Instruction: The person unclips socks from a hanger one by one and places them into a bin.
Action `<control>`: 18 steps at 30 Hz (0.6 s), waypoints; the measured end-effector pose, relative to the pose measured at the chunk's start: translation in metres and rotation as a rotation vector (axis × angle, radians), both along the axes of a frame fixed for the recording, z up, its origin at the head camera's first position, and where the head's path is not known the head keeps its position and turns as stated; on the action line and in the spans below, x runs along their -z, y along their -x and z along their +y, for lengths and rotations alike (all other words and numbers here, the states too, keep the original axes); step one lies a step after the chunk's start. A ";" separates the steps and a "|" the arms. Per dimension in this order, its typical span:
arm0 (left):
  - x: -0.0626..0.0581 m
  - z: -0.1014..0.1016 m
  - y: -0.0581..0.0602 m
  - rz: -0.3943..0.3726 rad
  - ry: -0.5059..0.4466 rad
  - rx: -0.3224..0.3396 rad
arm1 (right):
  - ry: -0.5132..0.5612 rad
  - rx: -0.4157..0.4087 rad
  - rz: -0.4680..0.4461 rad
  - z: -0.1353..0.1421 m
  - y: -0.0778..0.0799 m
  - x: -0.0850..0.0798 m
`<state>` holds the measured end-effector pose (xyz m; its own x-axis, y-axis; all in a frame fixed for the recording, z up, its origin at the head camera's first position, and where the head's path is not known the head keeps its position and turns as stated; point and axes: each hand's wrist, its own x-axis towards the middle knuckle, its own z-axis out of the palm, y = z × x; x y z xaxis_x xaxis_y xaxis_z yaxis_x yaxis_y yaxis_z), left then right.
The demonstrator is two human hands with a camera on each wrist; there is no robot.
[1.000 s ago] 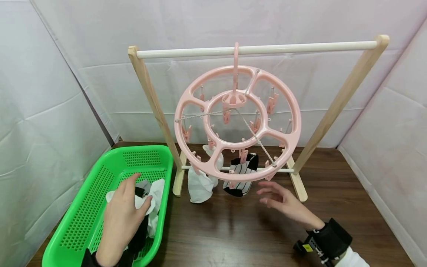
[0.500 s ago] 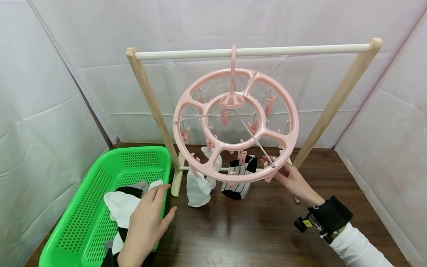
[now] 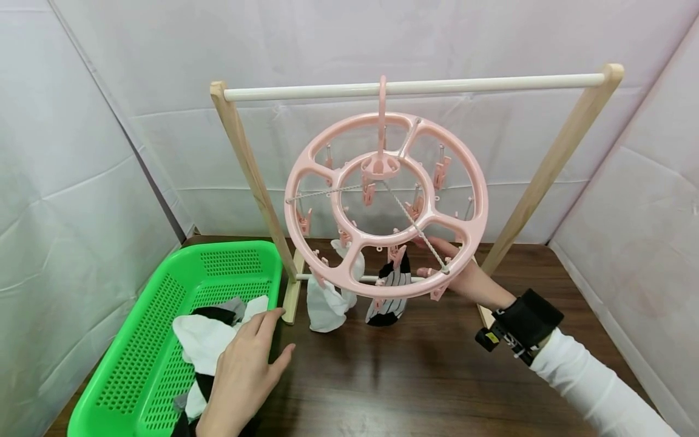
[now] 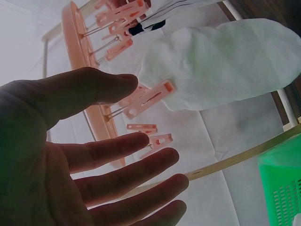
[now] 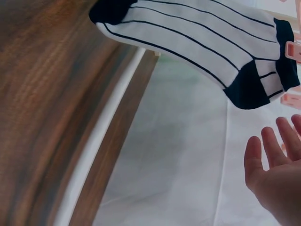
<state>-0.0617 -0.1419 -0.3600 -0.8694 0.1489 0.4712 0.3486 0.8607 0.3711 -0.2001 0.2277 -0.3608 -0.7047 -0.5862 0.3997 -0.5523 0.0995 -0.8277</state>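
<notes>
My left hand (image 3: 243, 367) is held over the right rim of the green basket (image 3: 147, 291), its fingers spread and holding nothing. In the left wrist view, a white sock (image 4: 221, 66) hangs beyond the fingers from a pink clothespin (image 4: 150, 99). My right hand (image 3: 464, 273) reaches under the right front of the pink round hanger (image 3: 477, 224), thumb and fingers apart. Close by hangs a white sock with black stripes (image 3: 395, 285), clipped by its black cuff. In the right wrist view, straight fingers (image 5: 254, 155) stand apart from this striped sock (image 5: 188, 35).
White, grey and black socks (image 3: 204, 340) lie in the basket. The hanger hooks over a white rod (image 3: 491, 83) on a wooden stand (image 3: 246, 152). Several bare clothespins (image 3: 441, 173) dangle from it. White cloth walls (image 3: 644, 200) enclose the brown table (image 3: 338, 388).
My left hand has drawn back from over the socks to the basket's right side. My right hand has moved up and in under the hanger. The striped sock has turned slightly.
</notes>
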 end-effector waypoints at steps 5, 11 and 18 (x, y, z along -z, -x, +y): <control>0.001 0.000 -0.001 0.027 0.004 0.005 | 0.016 -0.092 -0.084 -0.007 0.001 -0.009; 0.001 0.000 -0.001 0.028 0.009 0.009 | 0.081 -0.278 -0.182 -0.014 0.004 -0.019; 0.003 0.000 -0.001 0.042 0.008 0.016 | -0.029 -0.324 -0.022 -0.025 0.002 -0.033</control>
<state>-0.0605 -0.1418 -0.3627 -0.8466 0.1662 0.5057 0.3771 0.8577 0.3495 -0.2016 0.2027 -0.3281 -0.4882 -0.7920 0.3668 -0.5413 -0.0549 -0.8390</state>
